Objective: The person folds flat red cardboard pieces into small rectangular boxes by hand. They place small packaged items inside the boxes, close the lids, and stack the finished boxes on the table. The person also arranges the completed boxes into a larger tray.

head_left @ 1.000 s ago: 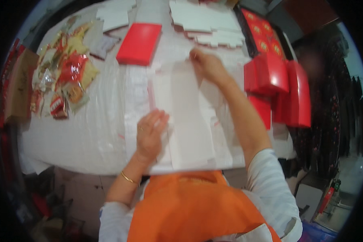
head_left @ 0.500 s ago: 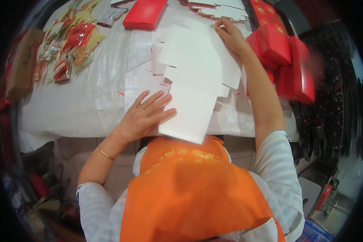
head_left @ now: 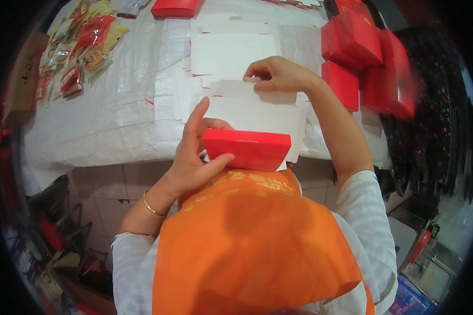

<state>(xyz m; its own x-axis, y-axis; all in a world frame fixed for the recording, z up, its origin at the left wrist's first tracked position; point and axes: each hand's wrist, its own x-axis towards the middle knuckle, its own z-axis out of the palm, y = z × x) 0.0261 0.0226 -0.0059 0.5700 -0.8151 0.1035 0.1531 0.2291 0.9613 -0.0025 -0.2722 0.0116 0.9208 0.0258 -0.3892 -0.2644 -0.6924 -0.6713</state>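
Observation:
A cardboard box blank, white inside and red outside, lies before me with its near red panel [head_left: 249, 150] folded up, standing above the table's front edge. My left hand [head_left: 197, 149] grips the left end of this panel, thumb on the red face and fingers behind it. Over the white inner side [head_left: 257, 111] of the blank, my right hand [head_left: 278, 76] pinches the raised far flap [head_left: 276, 93] between thumb and fingers. Beyond it lie more flat white blanks [head_left: 234, 50], partly covered by the one I hold.
Finished red boxes [head_left: 352, 44] are stacked at the right. Another red box [head_left: 176, 6] lies at the far edge. Packaged snacks [head_left: 92, 52] pile up at the left beside a brown carton [head_left: 23, 79]. White plastic sheeting [head_left: 121, 115] covers the table.
The blank's near panel has been folded upward, showing its red side. My left hand has gone from lying beside the blank to gripping the panel. My right hand has come nearer and lower.

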